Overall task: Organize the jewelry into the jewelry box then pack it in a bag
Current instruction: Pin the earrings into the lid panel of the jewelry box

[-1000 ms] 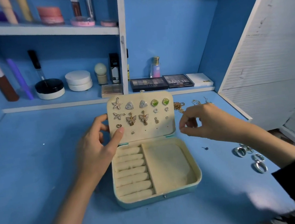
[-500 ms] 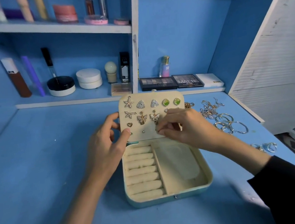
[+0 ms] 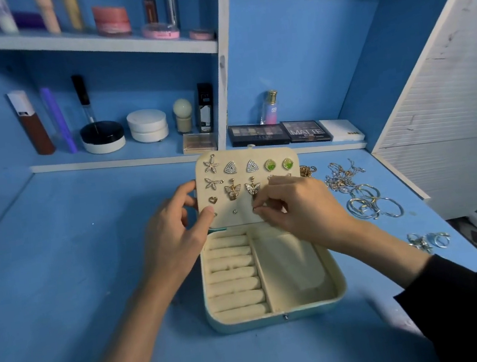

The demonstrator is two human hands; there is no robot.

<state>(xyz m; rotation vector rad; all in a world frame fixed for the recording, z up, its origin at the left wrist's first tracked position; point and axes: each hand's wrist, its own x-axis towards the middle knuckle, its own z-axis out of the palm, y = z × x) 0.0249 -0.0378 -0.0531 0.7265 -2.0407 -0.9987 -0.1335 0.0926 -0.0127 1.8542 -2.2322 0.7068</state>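
Earring mounting: left hand [image 3: 174,233] grips the jewelry box lid [image 3: 244,217]; right hand [image 3: 300,206] pinches a small stud [image 3: 254,209] at its lowest row. Next: press post home.

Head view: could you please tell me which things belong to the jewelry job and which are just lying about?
Job: jewelry box, pinned earrings, stud earring, gold chains, silver hoops, silver rings.
Lying about: eyeshadow palettes, perfume bottle, white compact, black jar.

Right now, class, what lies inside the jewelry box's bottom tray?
Cream ring rolls on its left, holding no rings, and a bare compartment on its right. The right hand covers the compartment's far edge.
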